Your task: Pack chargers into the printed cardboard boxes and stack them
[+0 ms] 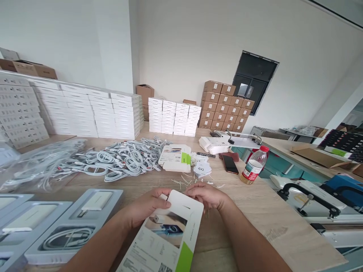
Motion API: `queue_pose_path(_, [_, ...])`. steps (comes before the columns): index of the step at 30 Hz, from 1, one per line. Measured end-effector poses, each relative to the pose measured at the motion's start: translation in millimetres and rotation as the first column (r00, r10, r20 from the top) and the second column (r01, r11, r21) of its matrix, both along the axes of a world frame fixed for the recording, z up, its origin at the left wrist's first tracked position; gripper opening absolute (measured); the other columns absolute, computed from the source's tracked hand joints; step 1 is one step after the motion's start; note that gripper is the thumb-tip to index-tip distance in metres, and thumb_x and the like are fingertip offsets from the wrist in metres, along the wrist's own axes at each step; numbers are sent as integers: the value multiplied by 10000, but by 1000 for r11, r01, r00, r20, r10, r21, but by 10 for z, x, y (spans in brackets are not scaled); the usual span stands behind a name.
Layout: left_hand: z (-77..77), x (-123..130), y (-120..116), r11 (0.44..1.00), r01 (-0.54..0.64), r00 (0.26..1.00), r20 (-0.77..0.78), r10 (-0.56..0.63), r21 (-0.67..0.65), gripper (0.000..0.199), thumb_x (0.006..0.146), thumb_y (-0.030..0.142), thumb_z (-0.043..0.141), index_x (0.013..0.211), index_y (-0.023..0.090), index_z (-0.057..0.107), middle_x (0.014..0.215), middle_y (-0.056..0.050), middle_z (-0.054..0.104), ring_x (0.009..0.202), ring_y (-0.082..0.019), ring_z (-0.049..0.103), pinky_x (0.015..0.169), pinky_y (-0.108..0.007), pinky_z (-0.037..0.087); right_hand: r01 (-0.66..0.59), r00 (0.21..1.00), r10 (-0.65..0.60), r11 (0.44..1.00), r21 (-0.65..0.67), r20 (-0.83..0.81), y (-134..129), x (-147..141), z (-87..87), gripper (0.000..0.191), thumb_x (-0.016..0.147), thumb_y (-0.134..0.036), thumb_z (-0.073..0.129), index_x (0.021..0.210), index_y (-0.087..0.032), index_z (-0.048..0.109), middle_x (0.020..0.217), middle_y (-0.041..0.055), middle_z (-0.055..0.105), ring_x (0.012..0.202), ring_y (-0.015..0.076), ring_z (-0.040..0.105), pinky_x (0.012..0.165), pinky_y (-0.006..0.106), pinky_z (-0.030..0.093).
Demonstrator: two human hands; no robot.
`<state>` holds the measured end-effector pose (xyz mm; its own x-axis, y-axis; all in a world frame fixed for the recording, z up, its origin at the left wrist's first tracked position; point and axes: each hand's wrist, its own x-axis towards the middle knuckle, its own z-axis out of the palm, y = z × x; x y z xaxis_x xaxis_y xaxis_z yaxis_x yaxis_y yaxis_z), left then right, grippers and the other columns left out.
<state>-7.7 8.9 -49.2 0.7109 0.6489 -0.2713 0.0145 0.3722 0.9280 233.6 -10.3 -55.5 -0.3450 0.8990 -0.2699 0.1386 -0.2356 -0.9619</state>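
A flat white-and-green printed packaging box [167, 236] is held upright and tilted close in front of me. My left hand [150, 206] grips its upper left edge, with the thumb on the printed face. At the top edge, my right hand [207, 194] has its fingers curled in a pinch against the box; their tips are partly hidden. To the left stand grey trays [98, 217], each with a white charger [98, 201] and a coiled cable [68, 238]. Beyond my hands lie flat box blanks [172, 166] and small white cards [202, 170].
Coiled white cables [133, 158] and plastic bags [42, 162] cover the left of the table. Stacked white boxes [85, 109] line the back. A bottle [253, 166], a phone [229, 164] and a pen [206, 155] lie right. Sealing machines [309, 200] stand beyond the edge.
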Motion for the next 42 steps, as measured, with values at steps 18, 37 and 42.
queue_pose_path(18, [-30,24,-42,999,13,1000,-10,-13,43,422,582,215,741,997,144,719,764,-49,754,660,-207,663,605,-272,469,-70,968,39,991,118,247,5,-46,1,105,689,-296,669,676,-192,671,480,-79,558,372,66,419,361,171,287])
queue_pose_path(37, [-70,111,26,971,-114,970,-186,155,210,248,648,250,639,881,190,702,663,20,681,543,-123,563,478,-185,361,451,508,-843,435,779,176,410,776,-263,309,723,-378,553,898,-187,722,992,108,717,905,251,660,855,389,507])
queue_pose_path(42, [-160,132,79,959,-81,967,-212,142,271,265,650,250,599,883,191,711,649,11,658,513,-120,534,431,-180,347,485,474,-858,441,756,197,477,840,-352,467,794,-448,507,1070,-127,704,1102,164,708,1015,294,661,906,415,508])
